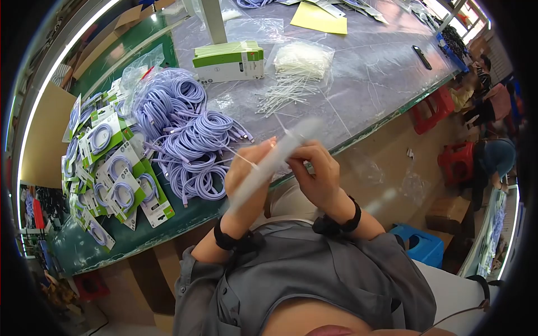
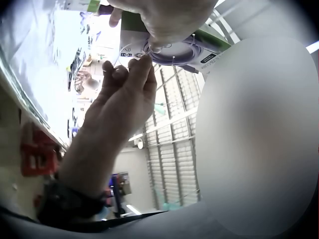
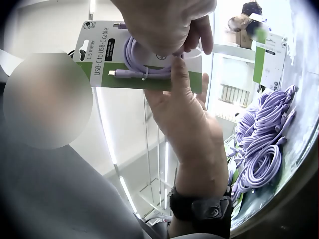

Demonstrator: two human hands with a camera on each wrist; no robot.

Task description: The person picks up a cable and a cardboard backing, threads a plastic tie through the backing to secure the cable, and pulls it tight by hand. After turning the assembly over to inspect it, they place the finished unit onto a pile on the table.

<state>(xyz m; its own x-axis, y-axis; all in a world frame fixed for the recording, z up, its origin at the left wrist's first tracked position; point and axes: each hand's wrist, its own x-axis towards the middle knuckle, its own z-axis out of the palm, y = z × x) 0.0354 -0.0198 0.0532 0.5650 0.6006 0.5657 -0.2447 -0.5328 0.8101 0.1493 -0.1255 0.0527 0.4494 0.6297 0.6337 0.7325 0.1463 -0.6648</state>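
Observation:
In the right wrist view my left hand (image 3: 187,114) grips a white-and-green backing card (image 3: 99,59) printed "USB-C to USB-C cable", its thumb on the front. A coiled lilac cable (image 3: 132,57) lies against that card, bound by a small white tie. My right hand (image 1: 318,168) is close at the card's other face edge, fingertips pinched together on a thin white cable tie (image 3: 198,56). From the head, the card shows nearly edge-on and blurred, with my left hand (image 1: 246,176) behind it.
Left on the table lie carded cables (image 1: 120,187) and a heap of loose lilac coils (image 1: 193,140). Behind stand a box of cards (image 1: 230,63) and a pile of white ties (image 1: 300,67). A yellow sheet (image 1: 319,18) and a dark phone-like object (image 1: 421,57) lie farther off.

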